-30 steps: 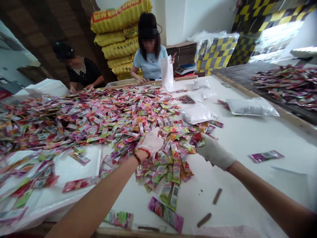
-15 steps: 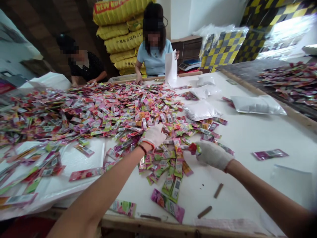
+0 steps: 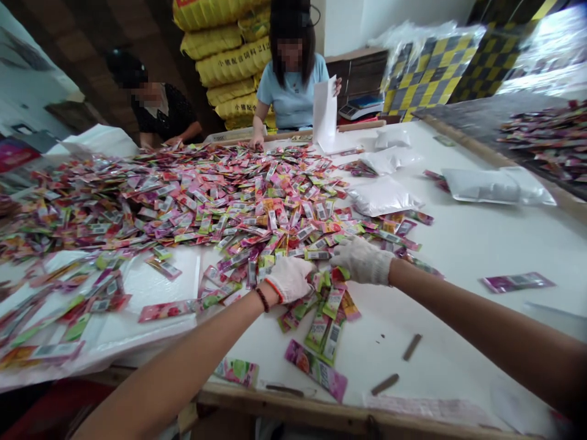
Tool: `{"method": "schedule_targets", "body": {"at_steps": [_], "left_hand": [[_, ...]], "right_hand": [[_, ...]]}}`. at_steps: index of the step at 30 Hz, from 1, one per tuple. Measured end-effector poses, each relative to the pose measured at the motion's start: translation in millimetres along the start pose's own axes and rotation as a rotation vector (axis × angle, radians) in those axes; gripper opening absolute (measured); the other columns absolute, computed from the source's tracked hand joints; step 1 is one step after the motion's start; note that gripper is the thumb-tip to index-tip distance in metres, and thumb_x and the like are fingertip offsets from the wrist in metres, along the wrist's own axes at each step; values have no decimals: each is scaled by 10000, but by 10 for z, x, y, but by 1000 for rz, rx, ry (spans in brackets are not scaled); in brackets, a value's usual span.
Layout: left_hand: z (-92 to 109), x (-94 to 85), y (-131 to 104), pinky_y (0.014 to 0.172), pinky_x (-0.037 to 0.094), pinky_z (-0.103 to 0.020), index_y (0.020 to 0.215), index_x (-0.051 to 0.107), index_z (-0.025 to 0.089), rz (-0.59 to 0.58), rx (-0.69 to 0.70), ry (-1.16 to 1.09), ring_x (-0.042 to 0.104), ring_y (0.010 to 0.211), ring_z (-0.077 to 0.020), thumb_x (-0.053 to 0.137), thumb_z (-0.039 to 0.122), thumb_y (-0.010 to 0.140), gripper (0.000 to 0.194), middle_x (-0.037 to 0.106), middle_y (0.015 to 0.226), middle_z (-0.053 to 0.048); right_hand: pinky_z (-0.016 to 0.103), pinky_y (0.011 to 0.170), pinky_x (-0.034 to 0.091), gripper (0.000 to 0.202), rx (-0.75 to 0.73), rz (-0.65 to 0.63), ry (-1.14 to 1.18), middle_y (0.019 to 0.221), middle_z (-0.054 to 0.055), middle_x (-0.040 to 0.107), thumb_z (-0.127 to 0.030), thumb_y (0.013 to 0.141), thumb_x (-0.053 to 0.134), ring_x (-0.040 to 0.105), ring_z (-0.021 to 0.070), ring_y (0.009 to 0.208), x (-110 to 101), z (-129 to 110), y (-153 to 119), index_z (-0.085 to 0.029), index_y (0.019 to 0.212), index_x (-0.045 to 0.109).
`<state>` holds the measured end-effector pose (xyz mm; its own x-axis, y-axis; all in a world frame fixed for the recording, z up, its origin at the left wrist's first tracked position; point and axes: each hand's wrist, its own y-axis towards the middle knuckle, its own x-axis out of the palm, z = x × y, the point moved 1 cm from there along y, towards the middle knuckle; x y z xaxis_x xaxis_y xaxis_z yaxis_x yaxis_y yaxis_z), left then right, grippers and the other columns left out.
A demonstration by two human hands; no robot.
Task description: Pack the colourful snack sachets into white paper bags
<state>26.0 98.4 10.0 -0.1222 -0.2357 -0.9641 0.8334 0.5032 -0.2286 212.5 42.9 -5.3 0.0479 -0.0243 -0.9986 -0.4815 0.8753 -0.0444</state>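
Observation:
My left hand (image 3: 291, 279), in a white knit glove with an orange cuff, is closed at the near edge of a heap of small printed sachets (image 3: 238, 208). Its curled fingertips grip sachets, partly hidden under the glove. To its right, my right hand (image 3: 364, 261), also gloved, is closed on sachets, with a red-and-green sachet (image 3: 340, 274) showing under its fingers. Between and below the hands several green and pink sachets (image 3: 328, 330) fan out toward me. A purple sachet (image 3: 316, 370) lies nearest the table edge.
Filled white bags (image 3: 498, 185) lie to the right on the white table (image 3: 458, 256). A white sheet or bag (image 3: 151, 287) with sachets on it lies left. Across the table, one person (image 3: 293, 79) holds a white bag (image 3: 324, 113); another person (image 3: 160, 116) sits at left.
My right hand has moved left and away from me with its sachet, onto the heap. My left hand has come nearer to me, and the two hands are closer together.

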Motion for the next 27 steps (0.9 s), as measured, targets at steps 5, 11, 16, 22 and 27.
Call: {"method": "schedule_targets", "body": {"at_steps": [5,11,16,22,27], "left_hand": [[-138,-244,-96,749,460,-256,941,656,190,179,49,-227,588,817,-172,537,236,698,275,656,896,-32],[-136,-374,229,761,479,-235,1137,572,183,125,-23,-310,606,829,-161,561,187,694,444,671,965,-35],[40,-334,484,785,478,-262,1000,642,190,77,57,-83,618,921,-211,552,211,696,318,678,995,-75],[44,-100,212,670,494,-359,916,668,172,-127,4,106,649,804,-283,480,313,762,281,681,899,-147],[-109,-226,116,696,481,-288,850,653,211,38,3,-30,626,822,-215,536,252,694,199,669,923,-57]], "right_hand": [[333,745,384,242,204,145,165,996,103,639,-266,703,577,551,231,883,-197,97,-409,-184,908,674],[304,703,389,275,50,115,317,869,67,661,-174,728,506,562,189,766,-178,-189,-540,-196,969,638],[336,723,377,191,-89,19,279,807,70,655,-227,714,561,558,206,753,15,-419,-339,-189,885,640],[338,748,373,232,-71,68,365,870,73,659,-316,782,547,556,209,808,20,-353,-486,-203,953,655],[331,756,372,285,-78,81,425,915,66,660,-322,783,552,552,204,841,-19,-368,-527,-230,1036,647]]}}
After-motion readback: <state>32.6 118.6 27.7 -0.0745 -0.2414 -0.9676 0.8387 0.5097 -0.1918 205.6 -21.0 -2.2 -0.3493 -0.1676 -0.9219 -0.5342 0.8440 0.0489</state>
